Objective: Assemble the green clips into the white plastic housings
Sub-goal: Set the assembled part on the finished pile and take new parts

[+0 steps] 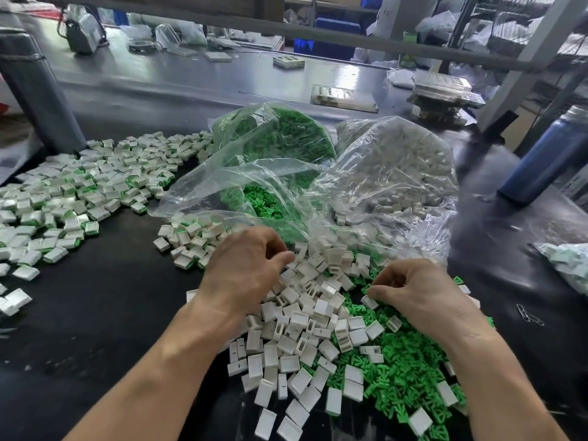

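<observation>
A loose heap of white plastic housings (302,316) lies in front of me, spilling over a spread of green clips (401,354) on the right. My left hand (245,268) hovers over the heap's far side with its fingers curled down; anything inside them is hidden. My right hand (416,291) is over the green clips, its thumb and curled fingers pinching one white housing (369,302) at their tips. Assembled housings with green inserts (63,198) are scattered across the left of the black table (95,313).
Two open clear plastic bags stand behind the heap, one with green clips (273,138) and one with white housings (397,160). A blue bottle (547,154) stands at the right, a grey post (35,90) at the left. Paper clips (529,315) lie by my right wrist.
</observation>
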A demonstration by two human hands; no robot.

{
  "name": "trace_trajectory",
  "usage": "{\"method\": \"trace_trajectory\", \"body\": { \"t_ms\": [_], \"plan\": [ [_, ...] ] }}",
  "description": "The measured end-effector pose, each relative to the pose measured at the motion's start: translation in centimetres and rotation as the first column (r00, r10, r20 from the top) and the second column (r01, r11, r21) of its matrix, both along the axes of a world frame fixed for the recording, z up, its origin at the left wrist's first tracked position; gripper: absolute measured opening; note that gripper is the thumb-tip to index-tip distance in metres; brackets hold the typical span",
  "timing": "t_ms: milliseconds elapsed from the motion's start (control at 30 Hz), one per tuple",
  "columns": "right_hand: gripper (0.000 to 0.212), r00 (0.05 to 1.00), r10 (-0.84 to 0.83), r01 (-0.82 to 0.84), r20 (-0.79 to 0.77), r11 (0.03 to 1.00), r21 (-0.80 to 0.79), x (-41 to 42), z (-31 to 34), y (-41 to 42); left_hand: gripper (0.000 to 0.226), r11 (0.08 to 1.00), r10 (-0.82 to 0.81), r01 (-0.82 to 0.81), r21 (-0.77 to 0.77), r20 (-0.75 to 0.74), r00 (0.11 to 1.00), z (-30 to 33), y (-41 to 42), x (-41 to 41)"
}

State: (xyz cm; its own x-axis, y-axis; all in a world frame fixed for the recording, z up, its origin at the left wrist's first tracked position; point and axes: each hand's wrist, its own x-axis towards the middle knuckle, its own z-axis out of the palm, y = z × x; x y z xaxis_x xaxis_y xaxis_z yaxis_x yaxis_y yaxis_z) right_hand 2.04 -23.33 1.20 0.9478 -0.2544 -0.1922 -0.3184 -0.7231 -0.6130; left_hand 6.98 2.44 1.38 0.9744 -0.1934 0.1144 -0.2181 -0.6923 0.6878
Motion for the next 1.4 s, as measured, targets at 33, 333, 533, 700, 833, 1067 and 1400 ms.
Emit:
{"method": "trace_trajectory", "body": {
  "t_ms": [33,333,533,700,833,1067,1400],
  "plan": [
    [0.016,1.000,0.008,-0.008,-0.003,1.000,-0.002,0.0,0.0,0.0,0.008,1.000,-0.019,0.019,-0.003,-0.009,1.000,-0.1,-0.3,-0.2],
    [0.016,0.998,0.017,-0.015,0.062,0.999,-0.029,-0.3,0.3,0.6,0.010,0.989,-0.131,0.134,0.069,-0.052,0.990,0.1,-1.9,-1.0],
    [0.008,0.968,-0.031,-0.004,0.248,0.991,0.137,0.0,0.3,1.6,0.015,0.987,-0.104,0.118,0.112,-0.117,0.988,0.7,-1.5,-1.1],
    [0.016,0.957,-0.040,-0.053,0.288,0.949,0.310,0.0,-0.1,2.3,0.014,0.993,-0.065,0.082,0.087,-0.184,0.981,1.1,-1.5,-1.2],
    [0.021,0.944,-0.041,-0.079,0.328,0.937,0.342,0.0,-0.3,2.8,0.013,0.990,-0.064,0.089,0.113,-0.207,0.976,1.2,-1.6,-1.0],
    [0.019,0.927,-0.071,-0.107,0.367,0.890,0.442,0.0,-0.4,3.2,0.014,0.989,-0.098,0.121,0.087,-0.228,0.969,1.2,-1.7,-1.1],
    [0.018,0.919,-0.092,-0.114,0.383,0.868,0.483,-0.2,-0.1,3.6,0.016,0.978,-0.098,0.135,0.157,-0.224,0.970,1.0,-1.7,-1.0]
  ]
}}
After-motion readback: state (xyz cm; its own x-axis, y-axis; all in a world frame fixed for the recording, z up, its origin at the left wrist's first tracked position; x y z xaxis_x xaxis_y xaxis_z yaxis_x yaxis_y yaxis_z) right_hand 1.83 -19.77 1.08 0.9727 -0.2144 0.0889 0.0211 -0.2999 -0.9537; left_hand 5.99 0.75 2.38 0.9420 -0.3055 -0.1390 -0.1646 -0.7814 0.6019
